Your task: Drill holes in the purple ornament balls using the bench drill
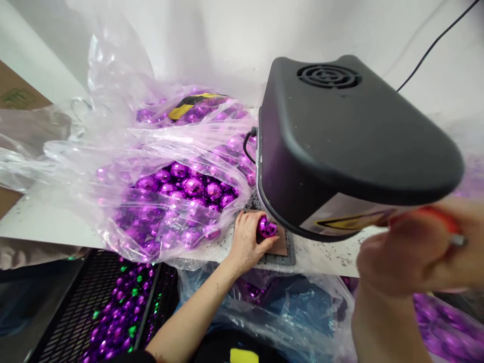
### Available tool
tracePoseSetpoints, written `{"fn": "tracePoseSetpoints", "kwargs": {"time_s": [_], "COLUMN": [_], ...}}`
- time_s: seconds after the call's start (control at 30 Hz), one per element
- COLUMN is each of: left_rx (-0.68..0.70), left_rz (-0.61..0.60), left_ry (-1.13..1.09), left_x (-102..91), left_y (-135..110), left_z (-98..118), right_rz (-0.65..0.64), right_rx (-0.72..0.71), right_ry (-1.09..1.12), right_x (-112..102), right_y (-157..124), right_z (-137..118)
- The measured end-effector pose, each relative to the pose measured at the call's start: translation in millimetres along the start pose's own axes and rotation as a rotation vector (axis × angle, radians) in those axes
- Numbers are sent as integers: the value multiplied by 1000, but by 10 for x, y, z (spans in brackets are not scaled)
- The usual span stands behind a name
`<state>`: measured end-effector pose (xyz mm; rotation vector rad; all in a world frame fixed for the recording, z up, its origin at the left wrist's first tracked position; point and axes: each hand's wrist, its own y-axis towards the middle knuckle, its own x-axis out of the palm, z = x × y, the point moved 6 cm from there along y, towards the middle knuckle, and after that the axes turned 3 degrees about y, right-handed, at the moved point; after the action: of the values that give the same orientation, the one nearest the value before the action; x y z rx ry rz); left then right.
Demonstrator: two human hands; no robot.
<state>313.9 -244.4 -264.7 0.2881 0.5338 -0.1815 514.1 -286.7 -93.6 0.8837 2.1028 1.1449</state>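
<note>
My left hand (247, 234) has its fingers and thumb closed around a shiny purple faceted ball (267, 227). The ball rests on or just above a brown pad (280, 246) on a grey base plate, beneath the overhanging black machine head (340, 136). At the machine's right side, my right hand (404, 257) is wrapped round a red handle (440, 217) with a metal tip; motion blurs this hand. Left of the machine, a clear plastic bag (159, 136) lies open, showing many similar purple balls (192, 186) inside.
A black crate (73, 297) with purple and green balls stands below the white table (41, 222) at left. Clear plastic (295, 307) hangs over the front edge. More bagged purple balls (446, 327) lie at lower right. A cardboard box (18, 91) stands far left; a black cable (434, 43) crosses the wall.
</note>
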Motion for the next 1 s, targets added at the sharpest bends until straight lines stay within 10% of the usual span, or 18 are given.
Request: {"fn": "tracePoseSetpoints", "kwargs": {"time_s": [0.17, 0.5, 0.73, 0.87, 1.0], "left_rx": [67, 227, -32, -254, -143], "left_rz": [-26, -323, 336, 319, 402], "left_ry": [-10, 215, 748, 956, 682], "left_x": [-70, -300, -1388, -1674, -1744], "left_y": [-23, -655, 270, 562, 470], "left_z": [55, 410, 111, -168, 1], "right_rz": [-73, -26, -65, -53, -52], "right_rx": [89, 180, 180, 201, 211], "right_ry": [83, 172, 105, 84, 66], "right_x": [375, 448, 444, 432, 439], "right_y": [622, 611, 621, 634, 651], "right_z": [-20, 131, 141, 134, 89]}}
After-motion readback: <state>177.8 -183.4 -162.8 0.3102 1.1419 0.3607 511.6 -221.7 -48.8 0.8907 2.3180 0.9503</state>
